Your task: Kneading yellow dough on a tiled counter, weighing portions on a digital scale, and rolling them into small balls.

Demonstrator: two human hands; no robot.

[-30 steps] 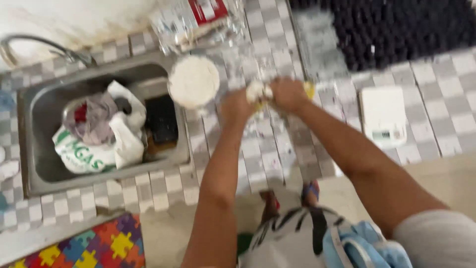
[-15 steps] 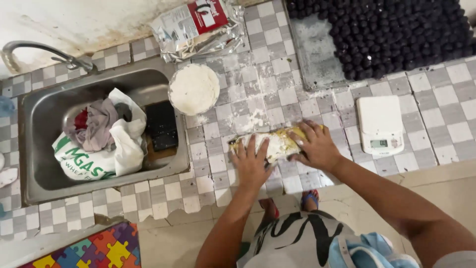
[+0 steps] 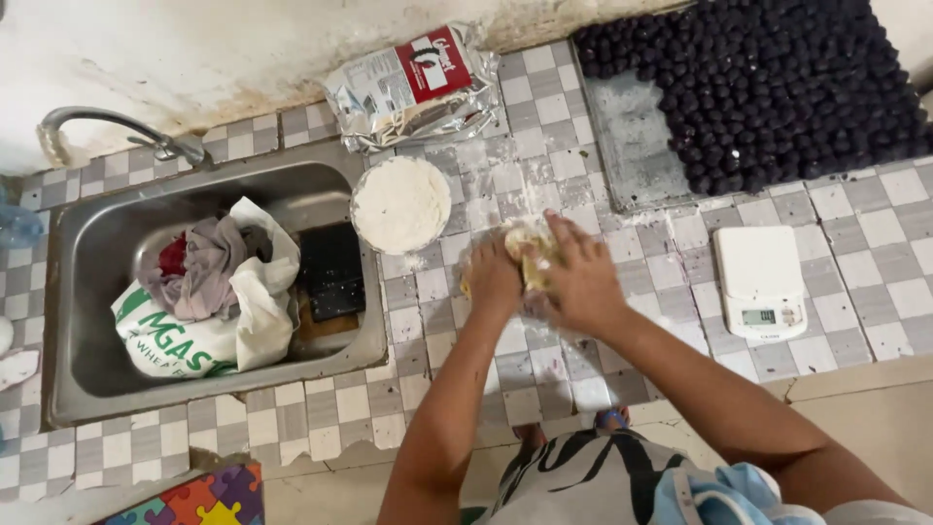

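Pressing down together on the checkered tile counter point(image 3: 583, 379), your two hands work one pale yellow lump of dough point(image 3: 528, 255). Take the round bowl of flour point(image 3: 400, 204) as your landmark: the dough sits just to the right of it and slightly nearer to you, on tiles dusted white. Your left hand point(image 3: 494, 280) lies on the side of the dough closest to the bowl, fingers curled over the lump and touching it. Your right hand point(image 3: 580, 282) covers the far side from the bowl, fingers spread and bent down onto the dough — pressing on it, not closed around it. Most of the lump is hidden beneath both palms, so its full shape cannot be told.

Left of the bowl, and touching its rim, is the steel sink point(image 3: 73, 321); inside it lie a white printed sack point(image 3: 185, 335), a grey cloth point(image 3: 209, 272) bunched on top of the sack, and a dark rectangular block point(image 3: 332, 272) against the wall nearest the bowl. Behind the bowl, toward the wall, a crumpled foil packet point(image 3: 418, 87) with a red label lies flat. Well to the right of the bowl — past your hands — a small white kitchen scale point(image 3: 758, 282) stands on the tiles, and beyond that a metal tray point(image 3: 627, 146) holds many dark round balls point(image 3: 768, 87) packed close together.
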